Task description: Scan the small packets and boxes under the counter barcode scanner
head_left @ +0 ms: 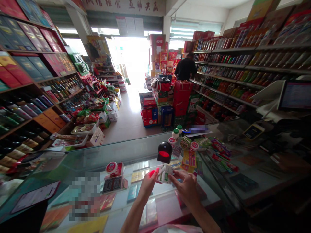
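Between my two hands, over the glass counter, I hold a small white and green packet (165,173). My left hand (148,181) grips its left edge, with red light falling on the thumb. On the other edge, the fingers of my right hand (186,185) are closed. Just beyond the packet stands a black scanner (165,152) with a glowing red window facing me. A round tub with a red and white lid (111,168) and a dark patterned card box (113,184) lie left of my hands.
White bottles with green caps (176,132) and bright packets (189,160) stand behind the scanner. A phone (36,196) lies at the left, a monitor (295,96) stands at the right. Beyond the glass counter (136,145), a person in black (185,68) is near the drink shelves.
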### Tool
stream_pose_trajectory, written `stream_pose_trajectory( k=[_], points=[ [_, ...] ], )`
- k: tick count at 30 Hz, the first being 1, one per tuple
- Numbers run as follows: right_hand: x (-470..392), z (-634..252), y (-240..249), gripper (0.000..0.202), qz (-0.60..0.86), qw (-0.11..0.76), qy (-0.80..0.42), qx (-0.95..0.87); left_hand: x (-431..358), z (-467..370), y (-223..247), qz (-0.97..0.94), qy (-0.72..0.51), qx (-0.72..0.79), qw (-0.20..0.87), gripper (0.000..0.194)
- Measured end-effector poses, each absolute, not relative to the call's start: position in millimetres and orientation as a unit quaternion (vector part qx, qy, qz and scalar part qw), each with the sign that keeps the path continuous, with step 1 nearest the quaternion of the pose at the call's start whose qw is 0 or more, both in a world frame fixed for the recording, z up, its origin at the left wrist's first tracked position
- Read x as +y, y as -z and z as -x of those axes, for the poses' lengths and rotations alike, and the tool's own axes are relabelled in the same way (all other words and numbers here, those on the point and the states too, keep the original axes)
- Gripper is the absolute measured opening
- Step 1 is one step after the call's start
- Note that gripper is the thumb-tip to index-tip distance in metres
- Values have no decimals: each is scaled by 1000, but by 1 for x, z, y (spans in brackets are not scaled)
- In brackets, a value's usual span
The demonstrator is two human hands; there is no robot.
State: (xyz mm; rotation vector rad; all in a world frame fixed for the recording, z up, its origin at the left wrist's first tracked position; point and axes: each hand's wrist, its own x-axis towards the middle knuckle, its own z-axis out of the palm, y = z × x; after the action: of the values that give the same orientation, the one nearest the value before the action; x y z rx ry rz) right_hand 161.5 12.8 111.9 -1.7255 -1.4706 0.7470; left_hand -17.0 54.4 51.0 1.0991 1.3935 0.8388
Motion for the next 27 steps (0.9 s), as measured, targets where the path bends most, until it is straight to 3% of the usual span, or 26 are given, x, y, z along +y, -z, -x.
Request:
stream_pose_trajectory(
  k=[10, 14, 18, 27],
  points=[
    [14, -164, -101, 54, 671, 375, -283, -574, 46, 29, -64, -498, -360, 615, 494, 68],
    [16, -160, -96, 44, 605, 394, -301, -623, 35, 45, -77, -495, -393, 600, 490, 70],
    [20, -151, -89, 33, 553, 415, -230, -685, 21, 68, -88, -504, -412, 582, 489, 70],
    [37, -94, -86, 36, 388, 379, -132, -829, -19, 127, -85, -432, -502, 614, 430, 74]
  ],
)
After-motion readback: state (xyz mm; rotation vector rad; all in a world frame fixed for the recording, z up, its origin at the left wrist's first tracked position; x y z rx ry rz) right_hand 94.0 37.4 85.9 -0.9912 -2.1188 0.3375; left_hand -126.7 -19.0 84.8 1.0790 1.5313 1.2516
